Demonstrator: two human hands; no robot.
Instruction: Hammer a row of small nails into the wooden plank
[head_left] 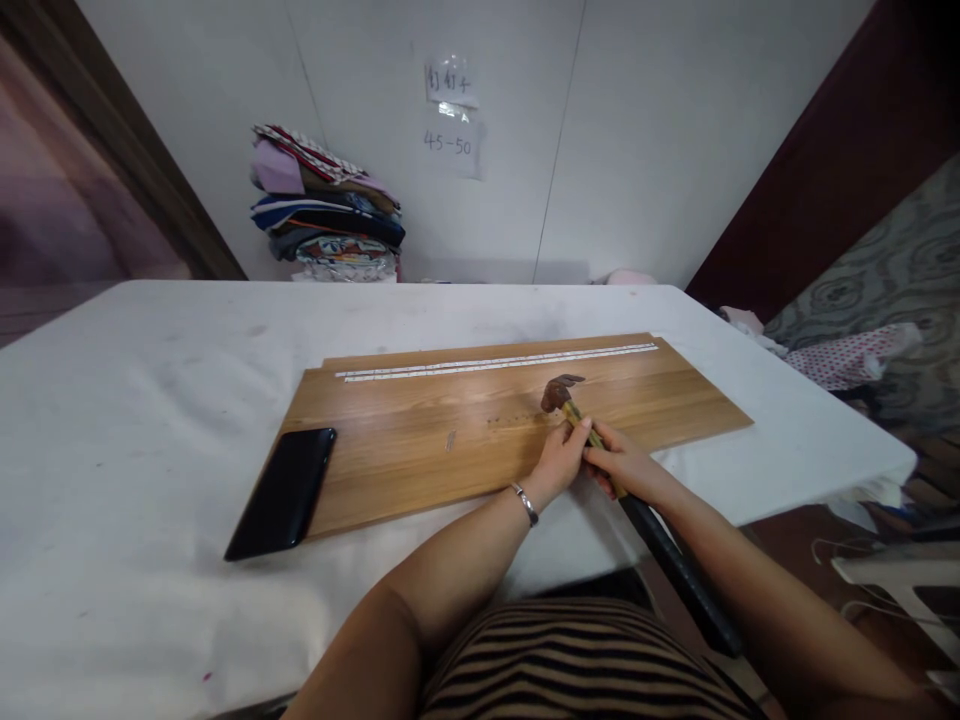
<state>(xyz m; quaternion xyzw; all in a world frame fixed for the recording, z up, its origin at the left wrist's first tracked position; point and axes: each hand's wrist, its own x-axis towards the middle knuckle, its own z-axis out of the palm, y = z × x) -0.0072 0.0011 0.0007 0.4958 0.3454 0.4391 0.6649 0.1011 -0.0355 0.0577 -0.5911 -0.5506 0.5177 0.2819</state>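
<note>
A claw hammer (556, 393) with a rusty head is held over the wooden board (405, 470), its black grip slanting down to the right. My right hand (619, 462) is closed around the upper handle, just below the head. Against the same stretch of handle, from the left, my left hand (562, 458) is closed with its thumb over it; its other fingers are partly hidden. Small dark dots (514, 418) run in a row on the board beside the hammer head. Left of them lie a few thin nails (451, 440).
Two white measuring strips (495, 364) lie along the board's far side. A black phone (283, 492) rests at its left end. White cloth covers the table (150, 420). Folded fabrics (330, 205) are stacked at the back, by a wall with paper notes (452, 115).
</note>
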